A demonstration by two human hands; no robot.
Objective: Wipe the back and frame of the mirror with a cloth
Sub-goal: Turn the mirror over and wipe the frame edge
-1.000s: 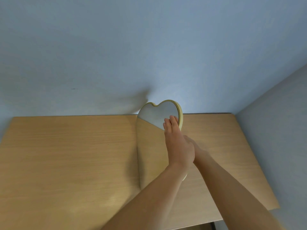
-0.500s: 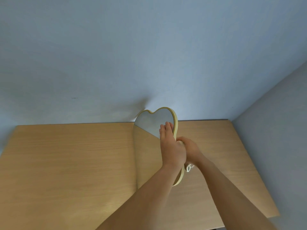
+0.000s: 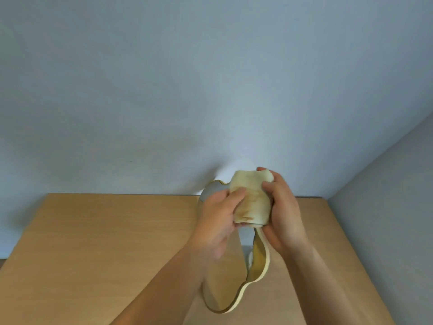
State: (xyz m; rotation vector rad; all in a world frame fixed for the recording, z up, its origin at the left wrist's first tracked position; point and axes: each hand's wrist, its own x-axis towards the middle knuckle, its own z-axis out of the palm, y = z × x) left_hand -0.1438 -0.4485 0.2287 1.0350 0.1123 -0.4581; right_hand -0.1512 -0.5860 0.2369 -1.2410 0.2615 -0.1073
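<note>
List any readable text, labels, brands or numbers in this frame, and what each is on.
None readable. The cloth shows only brownish stains, no print. The mirror frame, table and wall are plain, with no labels or marks that read as text.
</note>
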